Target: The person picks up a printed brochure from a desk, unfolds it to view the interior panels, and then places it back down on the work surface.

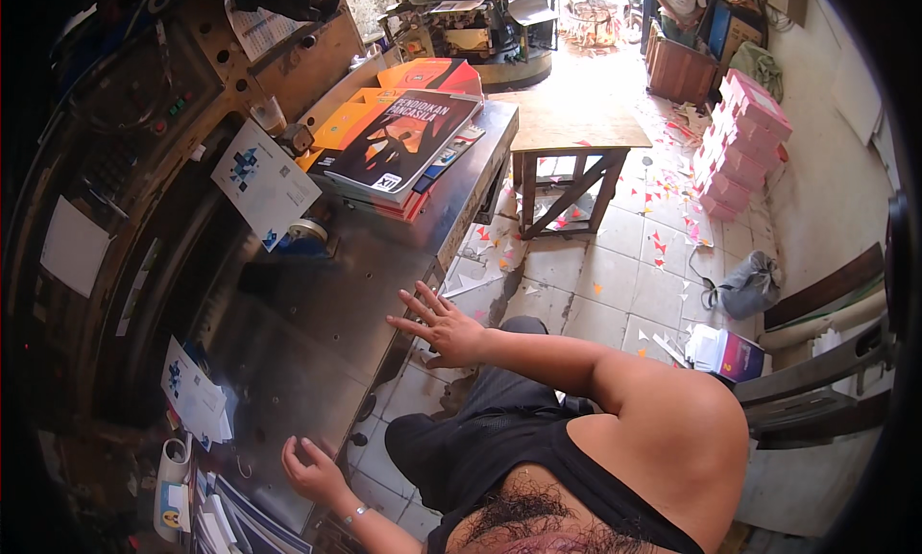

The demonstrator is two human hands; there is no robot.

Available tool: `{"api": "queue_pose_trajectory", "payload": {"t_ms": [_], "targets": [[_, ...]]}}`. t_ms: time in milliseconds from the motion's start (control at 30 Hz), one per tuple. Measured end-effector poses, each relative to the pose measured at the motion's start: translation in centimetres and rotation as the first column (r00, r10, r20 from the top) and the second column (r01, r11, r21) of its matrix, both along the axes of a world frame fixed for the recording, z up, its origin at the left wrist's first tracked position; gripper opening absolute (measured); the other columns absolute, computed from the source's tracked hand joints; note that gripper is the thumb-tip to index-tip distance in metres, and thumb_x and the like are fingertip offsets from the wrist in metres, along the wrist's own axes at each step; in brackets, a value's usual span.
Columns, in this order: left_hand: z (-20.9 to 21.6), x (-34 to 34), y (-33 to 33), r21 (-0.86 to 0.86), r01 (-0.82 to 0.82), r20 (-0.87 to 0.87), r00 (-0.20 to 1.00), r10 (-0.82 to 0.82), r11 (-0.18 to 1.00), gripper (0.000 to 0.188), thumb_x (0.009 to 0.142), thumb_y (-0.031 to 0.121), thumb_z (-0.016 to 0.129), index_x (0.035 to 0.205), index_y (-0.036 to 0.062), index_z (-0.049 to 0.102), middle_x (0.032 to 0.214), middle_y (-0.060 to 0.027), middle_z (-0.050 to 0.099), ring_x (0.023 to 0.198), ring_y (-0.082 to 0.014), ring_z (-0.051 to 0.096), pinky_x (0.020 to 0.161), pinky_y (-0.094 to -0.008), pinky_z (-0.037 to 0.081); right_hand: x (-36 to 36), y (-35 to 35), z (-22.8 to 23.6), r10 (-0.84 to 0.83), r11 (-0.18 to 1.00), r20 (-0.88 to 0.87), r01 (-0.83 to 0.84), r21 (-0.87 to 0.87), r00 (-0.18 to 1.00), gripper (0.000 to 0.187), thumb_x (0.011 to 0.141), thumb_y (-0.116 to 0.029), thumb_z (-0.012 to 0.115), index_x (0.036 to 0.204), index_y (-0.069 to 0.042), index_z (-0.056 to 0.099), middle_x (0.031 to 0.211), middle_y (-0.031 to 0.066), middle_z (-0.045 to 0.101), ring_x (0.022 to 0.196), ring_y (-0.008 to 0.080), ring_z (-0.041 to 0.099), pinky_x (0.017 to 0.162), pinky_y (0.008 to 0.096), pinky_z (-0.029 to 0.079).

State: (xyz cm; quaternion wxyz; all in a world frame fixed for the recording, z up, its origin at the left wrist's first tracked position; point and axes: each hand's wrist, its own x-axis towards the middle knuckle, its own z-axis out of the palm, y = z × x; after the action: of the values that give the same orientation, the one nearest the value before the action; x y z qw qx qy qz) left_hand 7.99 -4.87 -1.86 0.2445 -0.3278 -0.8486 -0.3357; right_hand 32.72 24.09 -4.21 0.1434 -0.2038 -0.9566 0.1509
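My right hand (pixel 442 325) is held palm down with its fingers spread, at the edge of a shiny metal table (pixel 312 338). It holds nothing; whether it touches the edge I cannot tell. Lower down, my left hand (pixel 314 472) is over the near part of the same table, its fingers loosely bent and apart, with nothing visible in them. A band circles that wrist. Past my right hand lies a stack of books with a dark-covered book (pixel 401 141) on top. White sheets with blue patterns (pixel 266 182) stand against the machine (pixel 134 266) on the left.
Papers and booklets (pixel 230 520) and a white roll (pixel 173 458) crowd the near left. Beyond the metal table stands a wooden stand (pixel 576 132). Coloured scraps litter the tiled floor (pixel 615 266). Pink boxes (pixel 744 151) and a grey bundle (pixel 749 285) sit right; another person (pixel 682 2) is far back.
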Motion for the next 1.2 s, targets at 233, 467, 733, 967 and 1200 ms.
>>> {"api": "queue_pose_trajectory", "payload": {"t_ms": [233, 467, 733, 967, 1200], "targets": [[0.04, -0.04, -0.05, -0.001, 0.008, -0.004, 1.0, -0.008, 1.0, 0.028, 0.099, 0.025, 0.065, 0.111, 0.0002, 0.071, 0.113, -0.0158, 0.073, 0.102, -0.036, 0.07, 0.089, -0.0427, 0.056, -0.08, 0.06, -0.35, 0.0, 1.0, -0.011, 0.0, 0.011, 1.0, 0.125, 0.073, -0.041, 0.089, 0.168, -0.033, 0.009, 0.175, 0.02, -0.001, 0.159, 0.0492, -0.004, 0.127, 0.0621, 0.013], [0.15, 0.14, 0.17, 0.012, 0.0, 0.007, 1.0, 0.0, 1.0, 0.027, 0.099, 0.025, 0.065, 0.107, 0.0, 0.071, 0.112, -0.015, 0.073, 0.103, -0.0354, 0.07, 0.091, -0.0441, 0.055, -0.06, 0.08, -0.24, 0.003, 1.0, -0.004, -0.003, 0.005, 1.0, 0.125, 0.073, -0.04, 0.09, 0.168, -0.033, 0.009, 0.175, 0.02, -0.002, 0.159, 0.0491, -0.004, 0.127, 0.0625, 0.013], [0.3, 0.23, 0.07, 0.002, 0.01, -0.007, 1.0, -0.01, 1.0, 0.028, 0.1, 0.025, 0.065, 0.11, 0.0001, 0.071, 0.112, -0.0157, 0.073, 0.102, -0.0355, 0.07, 0.089, -0.0425, 0.056, -0.03, 0.06, -0.11, 0.007, 1.0, -0.005, -0.007, -0.004, 1.0, 0.125, 0.073, -0.039, 0.089, 0.168, -0.033, 0.008, 0.175, 0.0198, -0.002, 0.159, 0.0494, -0.005, 0.126, 0.0638, 0.016], [0.18, 0.09, 0.02, -0.001, 0.009, 0.003, 1.0, -0.009, 1.0, 0.028, 0.1, 0.025, 0.064, 0.11, -0.0004, 0.071, 0.112, -0.016, 0.073, 0.101, -0.0356, 0.07, 0.088, -0.0426, 0.056, -0.05, -0.02, 0.13, 0.003, 1.0, 0.006, -0.003, 0.002, 1.0, 0.123, 0.074, -0.039, 0.089, 0.168, -0.032, 0.01, 0.174, 0.0209, 0.0, 0.158, 0.0506, -0.004, 0.126, 0.063, 0.018], [0.3, 0.29, 0.12, 0.006, 0.012, -0.008, 1.0, -0.012, 1.0, 0.029, 0.1, 0.026, 0.064, 0.11, -0.0002, 0.071, 0.112, -0.0159, 0.073, 0.102, -0.0353, 0.07, 0.089, -0.0424, 0.056, 0.03, -0.01, 0.16, -0.001, 1.0, 0.013, 0.001, 0.024, 1.0, 0.121, 0.074, -0.04, 0.089, 0.168, -0.03, 0.013, 0.173, 0.0232, 0.003, 0.158, 0.0526, -0.002, 0.126, 0.0615, 0.019]]}}
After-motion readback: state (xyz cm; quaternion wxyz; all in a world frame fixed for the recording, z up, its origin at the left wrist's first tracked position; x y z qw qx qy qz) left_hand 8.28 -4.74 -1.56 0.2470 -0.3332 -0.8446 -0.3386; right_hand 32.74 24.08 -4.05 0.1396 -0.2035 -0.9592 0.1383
